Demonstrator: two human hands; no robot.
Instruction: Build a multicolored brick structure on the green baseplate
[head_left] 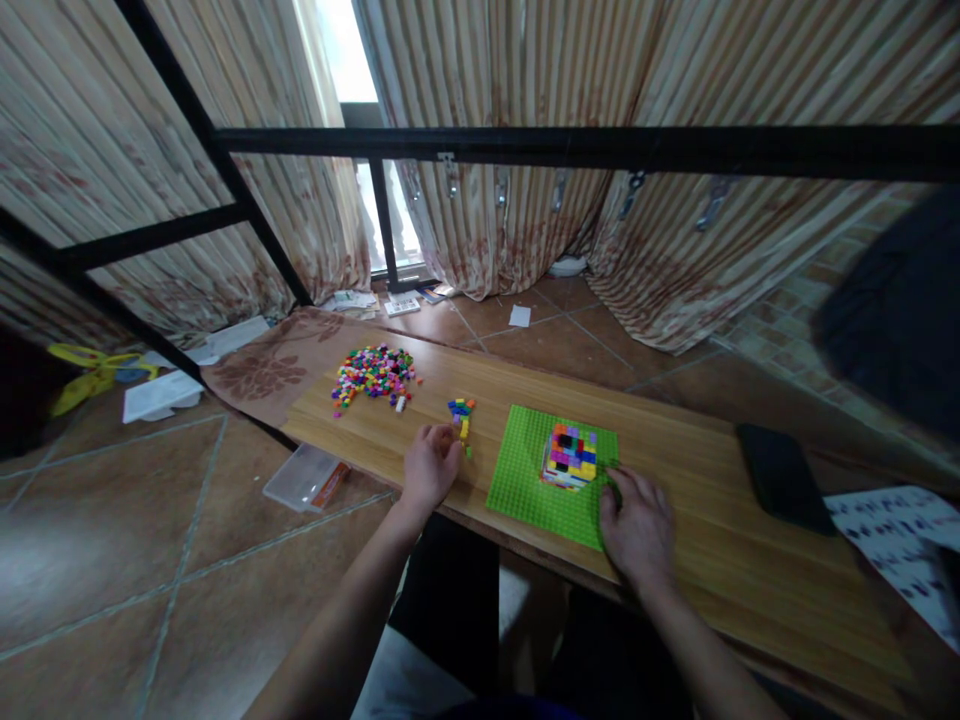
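A green baseplate [525, 465] lies on the wooden table [720, 540], with a small multicoloured block build [570, 455] standing on its right half. My right hand [637, 525] rests on the plate's near right corner, fingers curled over its edge. My left hand [431, 465] lies on the table just left of the plate, fingers bent, its tips beside a small cluster of loose bricks [461, 412]. Whether it holds a brick is hidden. A larger heap of coloured bricks [373, 375] lies further left.
A black phone [780, 470] lies on the table to the right, beside a printed sheet [896, 545]. A black metal frame [525, 145] crosses above the table. On the tiled floor are a clear plastic box [304, 477], papers and a yellow object [90, 372].
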